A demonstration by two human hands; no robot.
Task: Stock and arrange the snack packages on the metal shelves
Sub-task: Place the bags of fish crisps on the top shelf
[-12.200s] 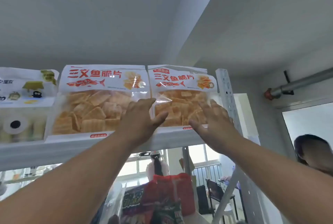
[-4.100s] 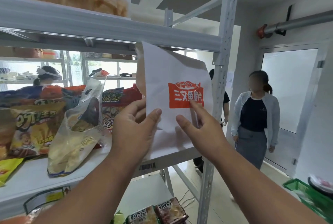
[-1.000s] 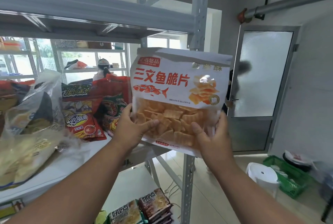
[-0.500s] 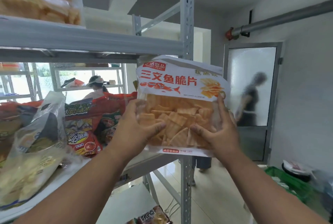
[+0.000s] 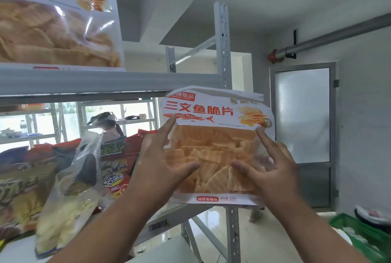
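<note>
At the right end of the metal shelves [image 5: 222, 36], just below the upper shelf [image 5: 84, 81], a salmon crisp package [image 5: 215, 142] is held upright in front of the corner post. The left hand [image 5: 160, 163] grasps its left edge, thumb across the clear window and index finger reaching the printed band; the right hand [image 5: 268, 167] grasps the right edge likewise, thumb on the window, fingers spread up the side. Whether the remaining fingers curl behind the film cannot be seen.

Handling: the package is probably light and air-filled, its film soft and rather slippery, its contents brittle. It is best taken by the two side edges or the flat bottom seam, with gentle pressure, since squeezing the window would likely crush the crisps.

Appearance: a white header carries red characters, a red fish drawing and a picture of crisps at the right; beneath it a transparent panel shows orange ridged squares; a white strip with a red label closes the bottom. The top edge is slightly crumpled. A matching package [image 5: 59, 21] stands on the upper shelf, above left.
</note>
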